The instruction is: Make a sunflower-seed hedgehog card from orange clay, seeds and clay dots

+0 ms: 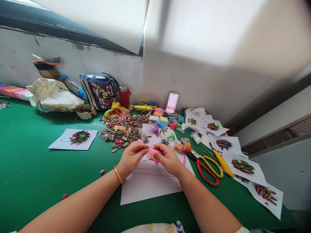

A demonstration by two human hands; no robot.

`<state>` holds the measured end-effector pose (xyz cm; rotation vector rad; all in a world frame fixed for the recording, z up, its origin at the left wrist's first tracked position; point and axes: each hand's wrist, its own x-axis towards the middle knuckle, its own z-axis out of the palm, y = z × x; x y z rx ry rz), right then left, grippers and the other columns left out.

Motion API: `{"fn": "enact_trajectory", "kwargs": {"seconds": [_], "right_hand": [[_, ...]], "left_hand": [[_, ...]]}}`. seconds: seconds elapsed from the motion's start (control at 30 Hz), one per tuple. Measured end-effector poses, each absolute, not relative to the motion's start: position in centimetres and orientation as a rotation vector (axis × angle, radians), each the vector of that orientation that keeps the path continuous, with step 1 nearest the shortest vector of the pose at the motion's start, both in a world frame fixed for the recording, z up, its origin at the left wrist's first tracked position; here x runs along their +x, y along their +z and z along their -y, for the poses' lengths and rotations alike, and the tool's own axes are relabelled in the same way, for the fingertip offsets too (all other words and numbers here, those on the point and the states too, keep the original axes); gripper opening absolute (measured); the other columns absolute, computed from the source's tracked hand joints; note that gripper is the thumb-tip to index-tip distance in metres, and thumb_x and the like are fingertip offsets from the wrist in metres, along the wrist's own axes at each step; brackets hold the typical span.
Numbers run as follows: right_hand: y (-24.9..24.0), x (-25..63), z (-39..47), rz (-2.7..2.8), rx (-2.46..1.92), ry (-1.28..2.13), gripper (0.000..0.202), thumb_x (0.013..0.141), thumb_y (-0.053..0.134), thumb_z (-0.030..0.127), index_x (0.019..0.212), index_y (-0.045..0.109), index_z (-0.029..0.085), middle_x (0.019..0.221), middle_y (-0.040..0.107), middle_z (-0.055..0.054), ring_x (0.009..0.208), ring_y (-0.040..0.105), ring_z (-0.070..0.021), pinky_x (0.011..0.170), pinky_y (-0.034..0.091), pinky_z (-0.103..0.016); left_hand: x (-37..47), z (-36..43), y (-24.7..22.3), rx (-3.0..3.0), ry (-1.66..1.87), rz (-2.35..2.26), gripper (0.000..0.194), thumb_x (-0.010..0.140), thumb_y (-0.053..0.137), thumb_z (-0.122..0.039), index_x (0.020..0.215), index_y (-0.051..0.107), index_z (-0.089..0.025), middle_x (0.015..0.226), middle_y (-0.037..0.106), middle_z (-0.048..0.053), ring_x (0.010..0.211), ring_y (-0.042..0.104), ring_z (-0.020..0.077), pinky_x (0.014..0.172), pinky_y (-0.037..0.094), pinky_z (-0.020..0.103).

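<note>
In the head view my left hand, a gold bangle on its wrist, pinches the clear wrap of a small bag of pink modelling clay. On the other side my right hand grips the same bag between thumb and fingers. Both hands are above white sheets of paper. Just past them lie bagged lumps of clay, among them orange, green and purple. A heap of striped sunflower seeds spreads beyond my left hand.
Scissors with red and yellow handles and a yellow utility knife lie to the right. Several seed-and-clay hedgehog cards line the right edge; another card is at left. Bags and a red flask stand along the wall.
</note>
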<state>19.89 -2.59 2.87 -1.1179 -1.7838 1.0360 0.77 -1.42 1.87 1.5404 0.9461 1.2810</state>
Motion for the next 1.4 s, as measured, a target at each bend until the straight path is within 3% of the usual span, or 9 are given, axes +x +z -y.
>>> {"fn": "enact_trajectory", "kwargs": {"seconds": [0.23,0.43,0.57,0.73,0.93,1.23,1.4], "right_hand": [[3.1,19.8,2.6,1.821,-1.145,1.073,0.026,0.089,0.056,0.043,0.099,0.063,0.02,0.094,0.065,-0.003,0.087,0.059,-0.0178,0.078,0.046,-0.029],[3.1,22.1,1.2,1.714,-1.345,0.9,0.028,0.089,0.051,0.043,0.1,0.062,0.019,0.098,0.065,-0.004,0.09,0.059,-0.0195,0.079,0.046,-0.031],[3.1,24.8,0.2,1.807,-1.722,0.637,0.028,0.085,0.055,0.037,0.108,0.06,0.023,0.101,0.066,-0.004,0.09,0.059,-0.0206,0.077,0.044,-0.031],[2.4,26.0,-0.4,2.076,-1.924,0.209,0.02,0.087,0.051,0.027,0.1,0.065,0.021,0.098,0.067,-0.007,0.094,0.056,-0.0256,0.081,0.041,-0.037],[2.0,25.4,-0.3,2.039,-1.872,-0.063,0.038,0.084,0.05,0.015,0.12,0.062,0.019,0.125,0.059,-0.01,0.113,0.048,-0.0299,0.094,0.04,-0.044],[3.0,23.1,1.0,2.005,-1.438,-0.009,0.031,0.085,0.052,0.017,0.114,0.064,0.021,0.115,0.063,-0.008,0.109,0.052,-0.0258,0.096,0.043,-0.043],[4.6,22.4,2.1,1.979,-1.329,0.024,0.028,0.087,0.052,0.018,0.112,0.065,0.022,0.113,0.063,-0.008,0.108,0.053,-0.0252,0.096,0.044,-0.043]], "left_hand": [[0.9,1.4,1.9,1.631,1.175,-0.967,0.017,0.083,0.063,-0.033,0.077,0.061,-0.018,0.077,0.055,0.001,0.071,0.052,0.0132,0.066,0.044,0.026],[1.0,1.3,2.2,1.295,1.205,-1.015,0.024,0.083,0.064,-0.04,0.087,0.062,-0.016,0.084,0.064,0.004,0.079,0.061,0.0159,0.075,0.049,0.031],[1.0,1.4,2.5,1.139,1.167,-0.997,0.026,0.073,0.075,-0.037,0.084,0.066,-0.015,0.081,0.069,0.006,0.077,0.064,0.0165,0.075,0.051,0.03],[1.1,1.3,2.2,1.014,1.154,-0.941,0.027,0.066,0.081,-0.032,0.083,0.071,-0.015,0.075,0.071,0.005,0.07,0.064,0.0146,0.07,0.051,0.027],[1.2,1.3,2.3,0.836,1.098,-0.912,0.035,0.067,0.081,-0.039,0.091,0.074,-0.015,0.085,0.074,0.008,0.073,0.067,0.0159,0.07,0.053,0.029],[1.2,1.4,1.9,0.861,1.122,-0.877,0.028,0.059,0.086,-0.027,0.084,0.076,-0.017,0.078,0.073,0.005,0.073,0.065,0.0136,0.072,0.051,0.025],[1.2,1.3,1.9,0.914,1.078,-0.914,0.03,0.067,0.081,-0.033,0.092,0.076,-0.017,0.081,0.071,0.005,0.074,0.061,0.012,0.072,0.049,0.024]]}}
